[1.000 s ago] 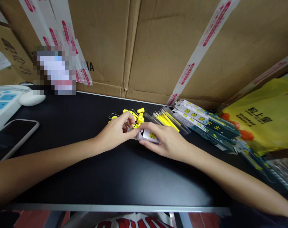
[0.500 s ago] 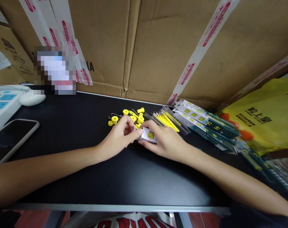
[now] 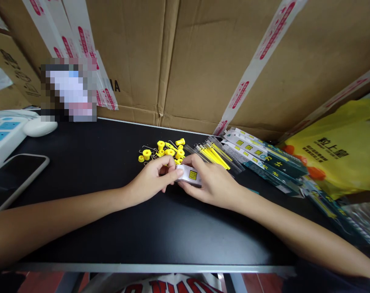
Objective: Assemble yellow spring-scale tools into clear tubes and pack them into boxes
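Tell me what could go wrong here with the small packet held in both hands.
The left hand and right hand pinch the packet just beside the loose yellow pieces; a slipped finger could scatter them over the black table. The clear sleeves of yellow sticks lie close behind the right hand; a wrist turn might knock them askew.
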Available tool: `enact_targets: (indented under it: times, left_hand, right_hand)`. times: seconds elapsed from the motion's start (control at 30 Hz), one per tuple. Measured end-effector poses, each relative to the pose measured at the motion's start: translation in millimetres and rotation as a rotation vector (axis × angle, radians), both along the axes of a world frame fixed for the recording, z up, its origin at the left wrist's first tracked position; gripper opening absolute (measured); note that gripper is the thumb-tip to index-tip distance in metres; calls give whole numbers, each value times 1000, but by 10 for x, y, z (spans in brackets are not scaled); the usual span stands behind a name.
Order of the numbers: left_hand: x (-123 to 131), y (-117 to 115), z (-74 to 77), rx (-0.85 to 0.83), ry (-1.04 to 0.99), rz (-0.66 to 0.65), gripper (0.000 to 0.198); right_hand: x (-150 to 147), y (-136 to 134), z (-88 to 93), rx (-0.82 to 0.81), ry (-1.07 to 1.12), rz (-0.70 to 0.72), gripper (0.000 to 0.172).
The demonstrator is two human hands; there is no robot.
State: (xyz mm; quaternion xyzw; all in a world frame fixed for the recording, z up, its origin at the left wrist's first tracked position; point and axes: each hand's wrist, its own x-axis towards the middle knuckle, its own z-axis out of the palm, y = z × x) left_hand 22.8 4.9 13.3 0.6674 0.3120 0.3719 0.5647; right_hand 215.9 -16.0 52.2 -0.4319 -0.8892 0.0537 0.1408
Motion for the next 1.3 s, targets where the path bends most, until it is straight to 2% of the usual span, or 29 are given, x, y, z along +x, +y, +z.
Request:
enact_targets:
  times: [0.37,0.57,0.7,0.93,1.03,1.1,1.17,1.23,1.3]
  left_hand:
    - [5,-11,14,-95,-29,44,30]
    - [1,-9,4,-22,60,50,32]
    - [-22,-10,15,123,171,64,32]
    - [-56,-99,127,604,556,73,34]
    - [-61,-107,157,711,644,69,33]
    - [-68,-81,166,715,646,55,32]
    - [-74,-43,163,650,615,73,34]
    - [-77,-5,142,512,558,95,37]
    - [-75,22,103,352,466,60,42]
  right_hand:
    - [7,3,-10,42,-32,-2,28]
    - [15,16,-58,46,-51,0,28]
    - [16,19,-83,52,-57,12,27]
    - [1,-23,-117,36,-91,92,27]
    - [8,-21,-124,44,-107,100,28]
    - [12,-9,-121,56,-117,93,27]
    - [10,1,-117,69,-117,87,27]
    - [-2,4,-120,76,-107,81,30]
    - [-24,1,-123,69,-101,67,36]
